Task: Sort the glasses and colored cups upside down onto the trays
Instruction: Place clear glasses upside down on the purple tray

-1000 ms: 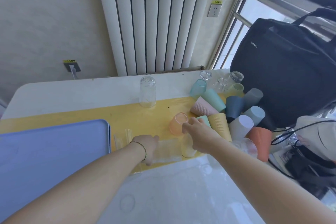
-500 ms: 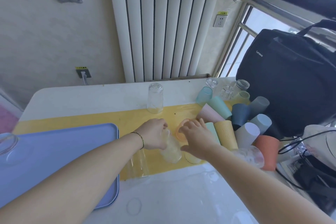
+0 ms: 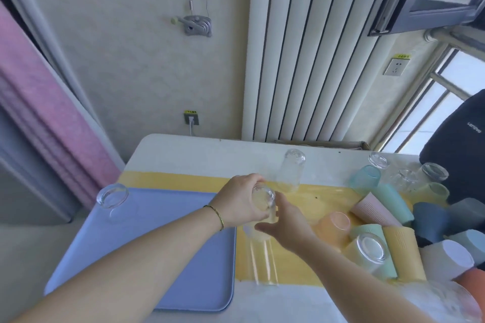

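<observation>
Glass (image 3: 263, 202) sits gripped in the left hand (image 3: 242, 202), lifted above the yellow runner (image 3: 312, 199) just off the blue tray's (image 3: 147, 257) right edge, its thick base tilted up toward the camera. The left fingers wrap its side; the right hand (image 3: 284, 225) touches it from below with fingers spread loosely, not closed around it. One clear glass (image 3: 112, 195) stands upside down at the tray's far left corner. Another inverted glass (image 3: 291, 173) stands on the table (image 3: 196, 155) near its far edge. Colored cups (image 3: 388, 207) lie heaped along the table's right edge, a glass (image 3: 370, 248) among them. A tall glass (image 3: 262, 262) lies just beside the tray.
</observation>
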